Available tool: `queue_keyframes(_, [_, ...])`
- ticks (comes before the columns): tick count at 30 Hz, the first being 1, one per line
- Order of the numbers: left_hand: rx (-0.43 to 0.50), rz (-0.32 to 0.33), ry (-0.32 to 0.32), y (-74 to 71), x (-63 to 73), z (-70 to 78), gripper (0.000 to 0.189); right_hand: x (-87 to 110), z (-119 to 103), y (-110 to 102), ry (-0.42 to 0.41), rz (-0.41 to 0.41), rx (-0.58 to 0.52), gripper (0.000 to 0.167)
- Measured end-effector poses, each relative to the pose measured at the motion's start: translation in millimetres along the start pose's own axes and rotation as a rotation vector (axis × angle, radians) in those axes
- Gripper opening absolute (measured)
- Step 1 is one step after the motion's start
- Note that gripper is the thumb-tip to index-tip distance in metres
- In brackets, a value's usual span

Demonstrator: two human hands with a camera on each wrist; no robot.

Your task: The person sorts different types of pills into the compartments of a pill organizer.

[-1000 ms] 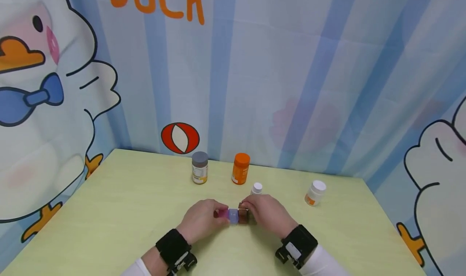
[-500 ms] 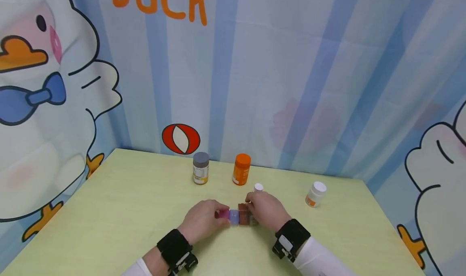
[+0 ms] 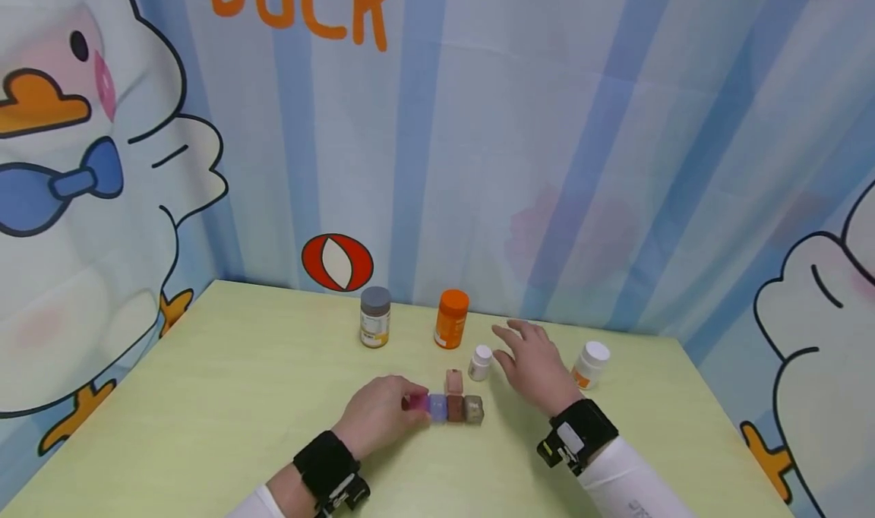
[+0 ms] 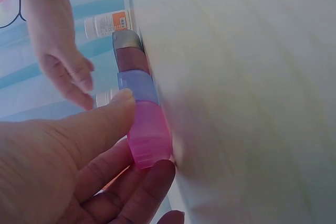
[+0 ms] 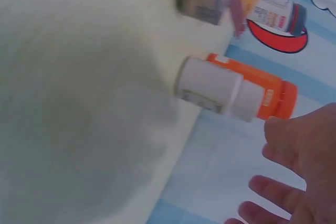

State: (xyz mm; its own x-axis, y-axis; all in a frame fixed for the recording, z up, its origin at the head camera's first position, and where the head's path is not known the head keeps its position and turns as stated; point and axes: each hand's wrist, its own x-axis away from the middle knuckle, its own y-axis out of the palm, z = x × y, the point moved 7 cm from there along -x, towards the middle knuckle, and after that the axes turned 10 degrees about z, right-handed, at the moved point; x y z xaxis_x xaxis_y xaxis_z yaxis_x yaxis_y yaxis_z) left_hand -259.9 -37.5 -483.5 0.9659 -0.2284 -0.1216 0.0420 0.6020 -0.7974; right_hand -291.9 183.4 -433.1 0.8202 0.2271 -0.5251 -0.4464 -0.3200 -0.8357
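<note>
My left hand pinches a translucent pink block at the left end of a short row on the table. Touching it is a periwinkle-blue block, followed by a brown block and a grey-brown block. A peach-coloured block sits just behind the brown one. My right hand hovers with spread fingers and holds nothing. Beside its thumb stands a small white bottle, upright on the table and apart from the fingers.
A grey-capped bottle and an orange bottle stand toward the back edge of the pale yellow table. Another white bottle with an orange label is right of my right hand, partly covered by it. A striped duck-print curtain hangs behind.
My right hand has left the right end of the block row and moved up and right, its fingers spreading. The grey-brown block and the small white bottle are uncovered. My left hand stays put.
</note>
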Motion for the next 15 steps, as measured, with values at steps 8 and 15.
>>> queue_keyframes(8, [-0.006, -0.006, -0.004, 3.0, -0.6, -2.2, 0.038, 12.0, 8, 28, -0.004, -0.116, -0.050, 0.027])
queue_keyframes(15, [-0.015, 0.001, 0.001, 2.3, -1.5, -2.7, 0.037, 15.4, 11, 37, 0.019, -0.145, -0.037, 0.028])
